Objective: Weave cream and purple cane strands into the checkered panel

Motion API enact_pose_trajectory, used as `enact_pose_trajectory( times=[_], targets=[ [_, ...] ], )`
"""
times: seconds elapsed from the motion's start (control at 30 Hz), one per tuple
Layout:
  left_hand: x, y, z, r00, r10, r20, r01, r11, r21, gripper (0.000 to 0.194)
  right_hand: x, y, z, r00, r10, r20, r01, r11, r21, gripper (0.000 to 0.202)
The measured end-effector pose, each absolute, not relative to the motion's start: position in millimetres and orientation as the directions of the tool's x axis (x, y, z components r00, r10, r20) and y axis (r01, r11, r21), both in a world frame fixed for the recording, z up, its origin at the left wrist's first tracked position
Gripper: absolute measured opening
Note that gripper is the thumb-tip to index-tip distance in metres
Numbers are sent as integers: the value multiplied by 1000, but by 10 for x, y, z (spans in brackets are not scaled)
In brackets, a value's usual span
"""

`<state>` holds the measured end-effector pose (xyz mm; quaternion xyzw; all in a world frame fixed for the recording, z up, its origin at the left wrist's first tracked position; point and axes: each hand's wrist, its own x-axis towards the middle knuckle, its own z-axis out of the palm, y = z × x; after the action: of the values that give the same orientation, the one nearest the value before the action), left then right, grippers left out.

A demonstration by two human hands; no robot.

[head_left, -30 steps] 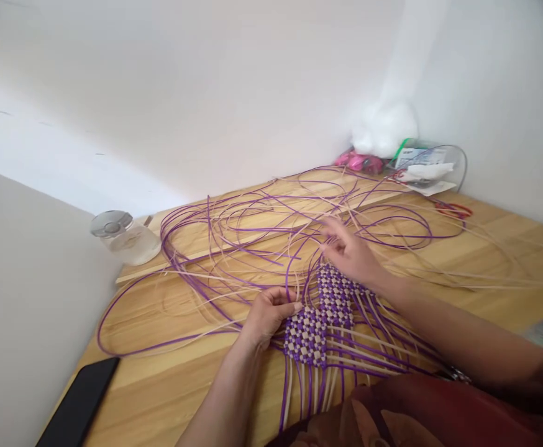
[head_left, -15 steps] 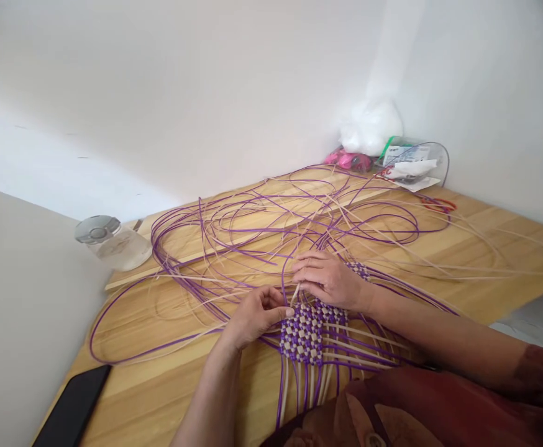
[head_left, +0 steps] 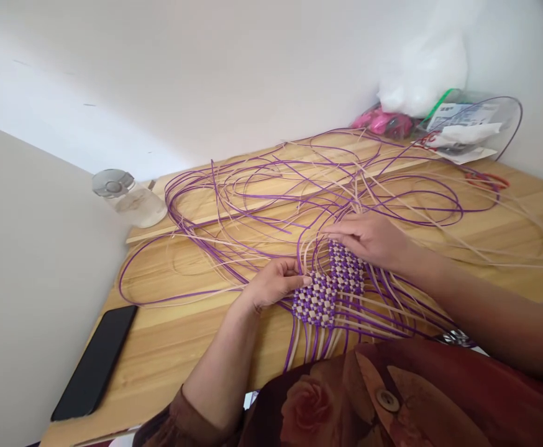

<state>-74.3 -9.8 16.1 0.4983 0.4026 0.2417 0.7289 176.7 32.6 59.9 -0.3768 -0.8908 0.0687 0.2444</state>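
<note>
A woven piece [head_left: 314, 303] of purple and beige cords in a checkered knot pattern lies near the table's front edge, with loose cords fanning out on all sides. My left hand [head_left: 276, 282] pinches its upper left edge between thumb and fingers. My right hand [head_left: 369, 239] is over the upper part of the weave, its fingers closed together at the cords along the top; whether a cord is between them is hard to make out. Long purple and beige cords [head_left: 271, 197] spread in loops behind both hands.
A clear jar with a grey lid [head_left: 136, 202] stands at the left back. A black phone [head_left: 95, 363] lies at the left edge. Plastic bags [head_left: 420, 81], a pink bundle [head_left: 383, 122] and orange-handled scissors [head_left: 488, 180] are at the back right.
The view has shifted, showing more of the patterned shirt. My right hand has moved away from my left, uncovering more of the weave's right part. My left hand still pinches the edge.
</note>
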Motion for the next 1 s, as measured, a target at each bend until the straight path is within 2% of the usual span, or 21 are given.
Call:
enact_pose_trajectory(
  times=[0.1, 0.13, 0.2, 0.23, 0.3, 0.37, 0.4, 0.47, 0.6, 0.67, 0.7, 0.77, 0.83, 0.87, 0.93, 1.0],
  targets=[
    [-730, -111, 195, 561, 758, -331, 44, 372, 927, 41, 1591, 126, 512, -625, 727, 285, 679, 686, -261, 32],
    [-724, -115, 204, 561, 762, -324, 44, 364, 930, 42, 1534, 58, 509, -631, 737, 240, 674, 675, -300, 32],
    [-714, -118, 213, 557, 770, -310, 47, 344, 938, 42, 1430, -54, 535, -634, 769, 83, 653, 589, -476, 31],
    [-710, -119, 211, 555, 774, -305, 49, 335, 941, 43, 1382, -94, 557, -624, 780, -49, 646, 480, -593, 31],
    [-704, -117, 195, 543, 787, -293, 55, 315, 947, 44, 1292, -147, 599, -586, 733, -344, 623, 136, -771, 32],
    [-695, -116, 173, 524, 801, -290, 62, 304, 951, 47, 1207, -177, 624, -558, 634, -535, 544, -207, -813, 33],
    [-688, -115, 163, 515, 807, -290, 62, 302, 951, 49, 1166, -192, 627, -553, 601, -577, 493, -322, -808, 34],
    [-669, -117, 154, 497, 820, -283, 53, 297, 953, 51, 1087, -231, 618, -560, 566, -605, 402, -453, -796, 35],
    [-638, -116, 164, 463, 841, -278, 26, 301, 953, 49, 996, -317, 586, -568, 588, -576, 259, -536, -803, 37],
    [-642, -111, 166, 460, 838, -295, 44, 310, 950, 45, 1029, -315, 599, -590, 574, -568, 300, -497, -814, 40],
    [-649, -108, 163, 458, 834, -307, 64, 314, 947, 43, 1069, -293, 617, -597, 571, -564, 376, -422, -825, 40],
    [-668, -102, 152, 445, 827, -344, 107, 332, 937, 40, 1180, -203, 662, -570, 672, -472, 560, -103, -822, 38],
    [-686, -96, 144, 434, 817, -381, 130, 361, 923, 41, 1290, -71, 690, -543, 823, -169, 678, 311, -666, 36],
    [-692, -93, 144, 436, 811, -389, 131, 370, 920, 42, 1328, 1, 687, -565, 825, 12, 684, 477, -553, 35],
    [-700, -90, 151, 455, 806, -379, 118, 367, 923, 44, 1358, 137, 639, -655, 714, 248, 609, 693, -386, 37],
    [-705, -87, 164, 475, 803, -361, 105, 356, 929, 46, 1339, 245, 549, -758, 563, 329, 476, 823, -309, 39]
  ],
)
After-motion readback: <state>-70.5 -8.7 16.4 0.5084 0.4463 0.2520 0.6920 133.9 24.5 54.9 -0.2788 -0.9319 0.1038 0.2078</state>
